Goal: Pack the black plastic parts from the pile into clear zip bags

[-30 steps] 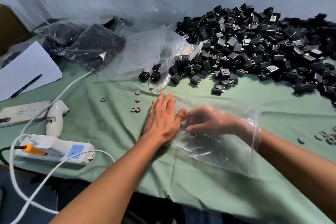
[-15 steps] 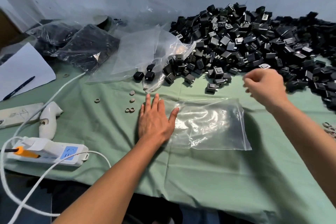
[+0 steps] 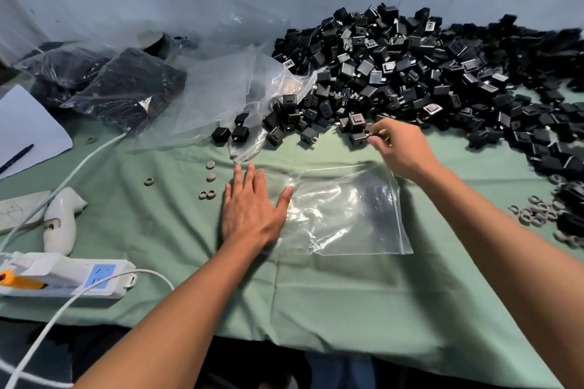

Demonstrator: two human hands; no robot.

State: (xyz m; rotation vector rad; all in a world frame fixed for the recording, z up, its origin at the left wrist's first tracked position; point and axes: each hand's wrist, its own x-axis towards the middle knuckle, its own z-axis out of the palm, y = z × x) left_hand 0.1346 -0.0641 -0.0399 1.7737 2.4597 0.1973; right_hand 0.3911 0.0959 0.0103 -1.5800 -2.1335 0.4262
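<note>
A big pile of black plastic parts (image 3: 420, 73) covers the back right of the green cloth. An empty clear zip bag (image 3: 344, 215) lies flat in the middle. My left hand (image 3: 252, 208) presses flat with straight fingers on the bag's left edge. My right hand (image 3: 401, 148) is at the pile's near edge, its fingers curled and pinching a black part (image 3: 360, 137). Several loose black parts (image 3: 234, 133) lie near a crumpled clear bag (image 3: 227, 91).
Filled bags of black parts (image 3: 126, 88) lie at the back left. A white power strip (image 3: 63, 278) with cable, a white handheld tool (image 3: 61, 221), paper with a pen (image 3: 15, 156) and a phone sit at left. Small grey rings (image 3: 208, 180) dot the cloth; more rings (image 3: 537, 215) at right.
My right hand came out of the bag, went to the pile and now pinches a black part at its near edge. The bag settled flat. My left hand stayed pressing its left edge.
</note>
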